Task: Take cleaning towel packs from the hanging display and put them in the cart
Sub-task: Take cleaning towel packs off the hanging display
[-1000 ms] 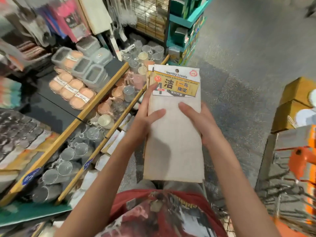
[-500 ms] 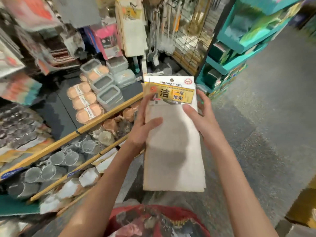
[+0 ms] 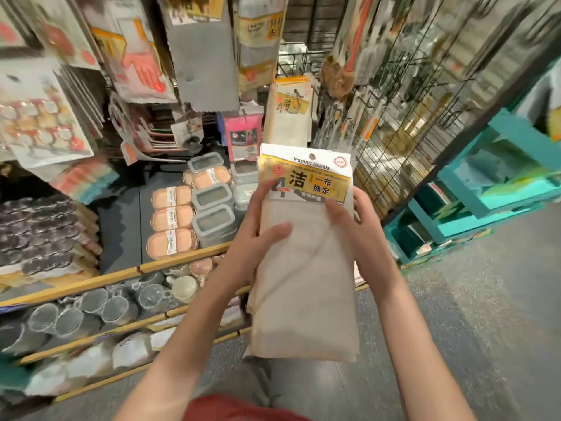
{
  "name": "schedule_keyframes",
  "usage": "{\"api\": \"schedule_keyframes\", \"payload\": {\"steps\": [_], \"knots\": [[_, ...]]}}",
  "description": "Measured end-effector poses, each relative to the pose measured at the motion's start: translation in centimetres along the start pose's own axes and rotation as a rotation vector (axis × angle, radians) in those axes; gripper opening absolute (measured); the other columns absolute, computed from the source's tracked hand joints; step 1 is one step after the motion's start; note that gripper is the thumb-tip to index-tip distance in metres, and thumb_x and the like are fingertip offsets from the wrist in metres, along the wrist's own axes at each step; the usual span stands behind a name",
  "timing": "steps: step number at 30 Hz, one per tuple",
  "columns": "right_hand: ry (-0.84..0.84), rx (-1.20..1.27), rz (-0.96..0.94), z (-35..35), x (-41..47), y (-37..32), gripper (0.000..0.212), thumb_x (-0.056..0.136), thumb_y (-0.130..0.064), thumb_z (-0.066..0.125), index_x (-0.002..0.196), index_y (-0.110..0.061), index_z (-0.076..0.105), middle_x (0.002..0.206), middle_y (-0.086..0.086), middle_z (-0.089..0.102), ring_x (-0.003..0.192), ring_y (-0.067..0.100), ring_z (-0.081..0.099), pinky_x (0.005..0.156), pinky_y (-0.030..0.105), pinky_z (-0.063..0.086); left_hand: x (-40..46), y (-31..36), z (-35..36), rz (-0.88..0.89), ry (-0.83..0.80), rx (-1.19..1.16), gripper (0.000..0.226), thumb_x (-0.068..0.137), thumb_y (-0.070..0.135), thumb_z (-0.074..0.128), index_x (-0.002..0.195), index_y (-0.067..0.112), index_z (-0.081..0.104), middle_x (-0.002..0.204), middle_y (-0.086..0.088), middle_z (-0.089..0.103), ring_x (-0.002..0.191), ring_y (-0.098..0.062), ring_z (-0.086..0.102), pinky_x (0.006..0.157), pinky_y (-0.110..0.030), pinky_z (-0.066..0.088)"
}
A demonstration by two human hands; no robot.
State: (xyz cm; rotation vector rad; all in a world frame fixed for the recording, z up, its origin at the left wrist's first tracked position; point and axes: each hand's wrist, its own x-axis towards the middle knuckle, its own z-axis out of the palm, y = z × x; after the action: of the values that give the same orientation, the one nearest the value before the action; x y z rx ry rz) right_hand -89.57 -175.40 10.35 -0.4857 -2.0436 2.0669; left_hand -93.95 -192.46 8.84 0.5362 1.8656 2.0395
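I hold a beige cleaning towel pack (image 3: 306,287) with a yellow header card upright in front of me. My left hand (image 3: 258,232) grips its left edge, thumb across the front. My right hand (image 3: 355,226) grips the right edge just below the label, thumb on the front. More of the same packs (image 3: 290,112) hang on the display straight behind the one I hold. The cart is out of view.
Hanging packs of cloths and gloves (image 3: 142,68) fill the wire display above. Below are shelves with lidded containers (image 3: 212,208), orange sponges (image 3: 171,223) and glass mugs (image 3: 94,305) behind wooden rails. A teal shelf unit (image 3: 485,189) stands to the right, with grey floor beyond.
My view has tilted up from the floor and cart toward the hanging display. The orange cart has left the frame. Both hands keep hold of the pack, raised slightly.
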Motion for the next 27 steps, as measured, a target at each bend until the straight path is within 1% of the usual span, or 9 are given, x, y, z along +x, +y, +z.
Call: {"api": "schedule_keyframes", "payload": {"steps": [4, 6, 10, 12, 16, 19, 22, 24, 27], "knots": [[-0.018, -0.024, -0.032, 0.1, 4.4, -1.4, 0.037, 0.089, -0.03, 0.061, 0.124, -0.022, 0.054, 0.113, -0.008, 0.065, 0.099, 0.008, 0.065, 0.074, 0.023, 0.055, 3.6, 0.4, -0.5, 0.04, 0.04, -0.012, 0.061, 0.082, 0.016, 0.057, 0.132, 0.042, 0.034, 0.115, 0.051, 0.042, 0.109, 0.019, 0.047, 0.082, -0.007, 0.043], [-0.028, -0.026, -0.039, -0.1, 6.3, -1.9, 0.036, 0.088, -0.032, 0.061, 0.123, -0.021, 0.054, 0.114, -0.004, 0.065, 0.102, 0.013, 0.065, 0.078, 0.028, 0.056, 5.2, 0.6, -0.4, 0.046, 0.059, -0.025, 0.062, 0.081, 0.017, 0.058, 0.134, 0.04, 0.034, 0.117, 0.049, 0.044, 0.11, 0.015, 0.049, 0.083, -0.01, 0.045], [-0.027, -0.055, -0.029, -0.9, 10.0, -2.6, 0.05, 0.079, -0.042, 0.068, 0.122, -0.02, 0.054, 0.119, 0.002, 0.063, 0.109, 0.019, 0.062, 0.091, 0.043, 0.053, 8.2, 0.7, 0.2, 0.054, 0.1, -0.04, 0.062, 0.079, 0.02, 0.06, 0.133, 0.041, 0.037, 0.13, 0.029, 0.043, 0.107, 0.01, 0.055, 0.078, -0.013, 0.048], [-0.021, -0.07, -0.036, -1.6, 12.0, -3.1, 0.057, 0.073, -0.047, 0.071, 0.119, -0.02, 0.054, 0.117, 0.003, 0.063, 0.107, 0.019, 0.062, 0.087, 0.04, 0.054, 9.8, 0.9, 0.7, 0.051, 0.119, -0.044, 0.061, 0.079, 0.022, 0.06, 0.132, 0.044, 0.038, 0.132, 0.023, 0.041, 0.106, 0.007, 0.056, 0.077, -0.015, 0.049], [-0.003, -0.084, -0.093, -3.8, 16.5, -4.5, 0.044, 0.079, -0.029, 0.072, 0.112, -0.01, 0.051, 0.102, -0.001, 0.063, 0.09, 0.008, 0.062, 0.071, 0.017, 0.052, 13.2, 0.7, 2.9, 0.067, 0.165, -0.011, 0.059, 0.079, 0.024, 0.061, 0.128, 0.048, 0.041, 0.13, 0.034, 0.041, 0.111, 0.01, 0.052, 0.079, -0.011, 0.047], [-0.065, -0.106, -0.115, -6.0, 20.3, -4.9, 0.045, 0.075, -0.028, 0.076, 0.107, -0.007, 0.052, 0.101, 0.001, 0.064, 0.092, 0.016, 0.063, 0.075, 0.027, 0.052, 16.0, 0.7, 5.2, 0.077, 0.236, -0.051, 0.062, 0.074, 0.024, 0.066, 0.127, 0.045, 0.043, 0.132, 0.031, 0.043, 0.117, 0.01, 0.048, 0.085, -0.011, 0.043], [-0.145, -0.137, -0.158, -7.8, 23.8, -5.5, 0.044, 0.072, -0.025, 0.08, 0.102, -0.003, 0.055, 0.096, 0.01, 0.07, 0.09, 0.024, 0.066, 0.07, 0.029, 0.05, 18.5, 0.9, 7.3, 0.097, 0.31, -0.098, 0.073, 0.059, 0.039, 0.079, 0.124, 0.042, 0.046, 0.126, 0.032, 0.053, 0.114, 0.012, 0.05, 0.084, -0.009, 0.043], [-0.159, -0.111, -0.164, -8.5, 25.8, -6.1, 0.03, 0.075, -0.014, 0.078, 0.095, -0.013, 0.054, 0.089, 0.009, 0.069, 0.081, 0.021, 0.064, 0.063, 0.021, 0.048, 19.8, 0.9, 8.4, 0.093, 0.364, -0.098, 0.064, 0.068, 0.029, 0.073, 0.122, 0.049, 0.048, 0.129, 0.032, 0.05, 0.117, 0.009, 0.049, 0.085, -0.011, 0.043], [-0.208, -0.059, -0.151, -8.9, 27.8, -6.6, 0.029, 0.077, -0.009, 0.075, 0.09, -0.02, 0.052, 0.086, 0.011, 0.068, 0.072, 0.016, 0.064, 0.058, 0.019, 0.049, 21.1, 1.1, 9.3, 0.128, 0.398, -0.041, 0.067, 0.076, 0.016, 0.064, 0.124, 0.059, 0.046, 0.135, 0.033, 0.045, 0.129, 0.004, 0.041, 0.098, -0.018, 0.04]]}}
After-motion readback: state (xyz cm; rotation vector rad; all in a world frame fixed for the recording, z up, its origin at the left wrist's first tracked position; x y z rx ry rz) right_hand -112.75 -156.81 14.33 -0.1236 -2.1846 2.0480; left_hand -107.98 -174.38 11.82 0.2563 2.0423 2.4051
